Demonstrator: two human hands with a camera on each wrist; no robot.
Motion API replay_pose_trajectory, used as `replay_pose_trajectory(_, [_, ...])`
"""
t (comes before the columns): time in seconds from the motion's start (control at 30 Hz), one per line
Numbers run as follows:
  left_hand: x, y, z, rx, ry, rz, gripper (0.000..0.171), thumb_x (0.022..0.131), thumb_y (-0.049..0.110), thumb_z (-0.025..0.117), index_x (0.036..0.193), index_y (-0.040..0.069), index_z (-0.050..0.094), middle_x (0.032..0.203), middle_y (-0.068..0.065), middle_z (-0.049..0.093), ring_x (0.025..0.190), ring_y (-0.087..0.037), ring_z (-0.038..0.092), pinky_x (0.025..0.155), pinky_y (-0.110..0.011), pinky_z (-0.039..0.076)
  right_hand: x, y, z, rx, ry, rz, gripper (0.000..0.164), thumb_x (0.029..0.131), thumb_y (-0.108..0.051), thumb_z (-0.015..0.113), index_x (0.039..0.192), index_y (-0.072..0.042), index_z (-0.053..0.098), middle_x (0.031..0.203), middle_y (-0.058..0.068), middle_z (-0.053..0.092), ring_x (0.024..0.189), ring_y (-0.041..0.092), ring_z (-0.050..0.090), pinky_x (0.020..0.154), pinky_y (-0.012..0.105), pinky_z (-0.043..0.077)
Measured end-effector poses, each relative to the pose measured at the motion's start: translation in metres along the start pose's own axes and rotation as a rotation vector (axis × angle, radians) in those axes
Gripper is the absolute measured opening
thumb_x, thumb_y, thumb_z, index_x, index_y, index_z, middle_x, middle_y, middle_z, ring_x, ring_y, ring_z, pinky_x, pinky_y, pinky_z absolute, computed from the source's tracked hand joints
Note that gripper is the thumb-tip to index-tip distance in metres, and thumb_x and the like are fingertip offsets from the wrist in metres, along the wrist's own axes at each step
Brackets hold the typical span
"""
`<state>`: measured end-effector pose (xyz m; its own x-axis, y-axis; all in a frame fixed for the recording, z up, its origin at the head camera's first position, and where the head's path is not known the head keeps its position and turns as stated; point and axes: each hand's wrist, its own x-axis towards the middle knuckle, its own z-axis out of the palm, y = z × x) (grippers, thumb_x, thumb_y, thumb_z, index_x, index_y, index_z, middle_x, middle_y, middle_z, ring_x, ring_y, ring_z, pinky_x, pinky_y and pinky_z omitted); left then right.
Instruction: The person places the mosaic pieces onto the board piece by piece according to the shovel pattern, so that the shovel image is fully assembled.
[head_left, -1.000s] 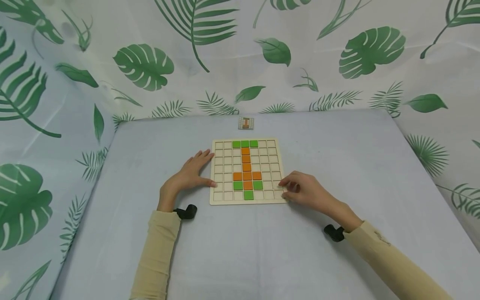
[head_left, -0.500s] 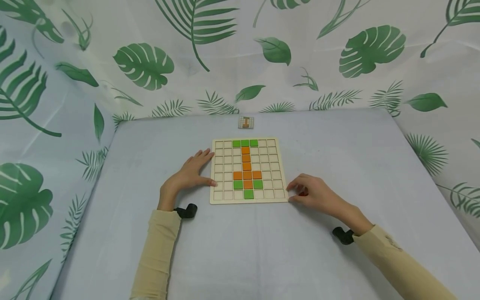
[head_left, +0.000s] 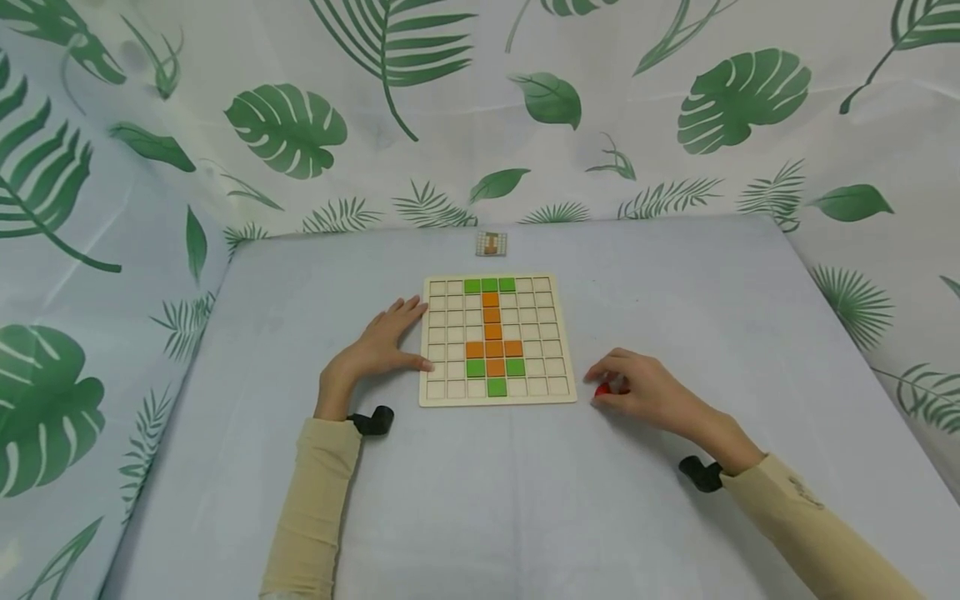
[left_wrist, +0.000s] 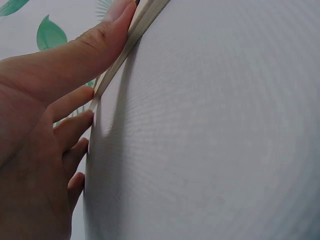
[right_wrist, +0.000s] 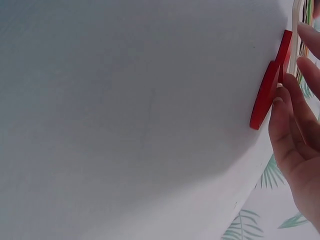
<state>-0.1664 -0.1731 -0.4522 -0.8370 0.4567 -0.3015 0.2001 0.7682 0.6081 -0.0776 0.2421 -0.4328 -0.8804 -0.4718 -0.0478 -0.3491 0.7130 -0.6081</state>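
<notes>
A square wooden grid board lies on the table, with green tiles along its top row and orange tiles forming a column below. More green tiles sit near its lower end. My left hand rests at the board's left edge, fingers spread and thumb on the rim. Just right of the board, my right hand has its lower fingers curled against red tiles, two of which show in the right wrist view. Its thumb and index finger are apart at the tips.
A small patterned card lies behind the board, near the table's back edge. Black wrist cameras stick out beside both sleeves. A leaf-print cloth hangs behind and beside the table.
My right hand has drawn off the board's lower right corner to the right, and red now shows in its fingers. My left hand and the tiles on the board have stayed put.
</notes>
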Motion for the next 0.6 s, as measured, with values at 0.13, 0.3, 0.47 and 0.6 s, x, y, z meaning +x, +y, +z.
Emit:
replay_pose_trajectory(0.13, [-0.0002,-0.0003,0.0001,0.001,0.001,-0.001,0.106,0.085,0.039,0.083,0.166,0.011,0.020,0.174,-0.010,0.009,0.161,-0.032,-0.001,0.131,-0.051,0.001,-0.0025,0.0016,-0.0020,-0.019,-0.001,0.000,0.025,0.082,0.002,0.081,0.106,-0.003,0.075,0.102,0.005,0.069,0.082,0.017,0.063,0.070,0.027,0.056])
replay_pose_trajectory(0.3, [-0.0003,-0.0021,0.0003,-0.001,0.011,0.014,0.105,0.085,0.038,0.084,0.165,0.009,0.022,0.174,-0.013,0.011,0.161,-0.035,0.001,0.131,-0.053,0.002,-0.0039,0.0025,-0.0034,-0.030,0.000,0.014,0.026,0.082,0.002,0.081,0.107,-0.002,0.075,0.100,0.004,0.068,0.082,0.016,0.062,0.070,0.023,0.056])
replay_pose_trajectory(0.47, [0.0003,-0.0030,0.0008,-0.002,0.016,0.024,0.105,0.084,0.038,0.084,0.165,0.008,0.023,0.173,-0.014,0.012,0.161,-0.036,0.002,0.131,-0.053,0.003,-0.0040,0.0018,-0.0038,-0.024,-0.002,0.028,0.024,0.082,0.002,0.082,0.104,-0.001,0.075,0.099,0.005,0.067,0.083,0.017,0.063,0.071,0.024,0.056])
replay_pose_trajectory(0.6, [0.0021,-0.0031,0.0017,0.006,0.015,0.026,0.105,0.084,0.038,0.084,0.165,0.008,0.023,0.173,-0.014,0.012,0.161,-0.035,0.002,0.131,-0.053,0.003,-0.0038,0.0020,-0.0034,-0.024,0.001,0.033,0.019,0.082,0.003,0.082,0.099,-0.002,0.075,0.099,0.006,0.066,0.083,0.017,0.063,0.071,0.026,0.057])
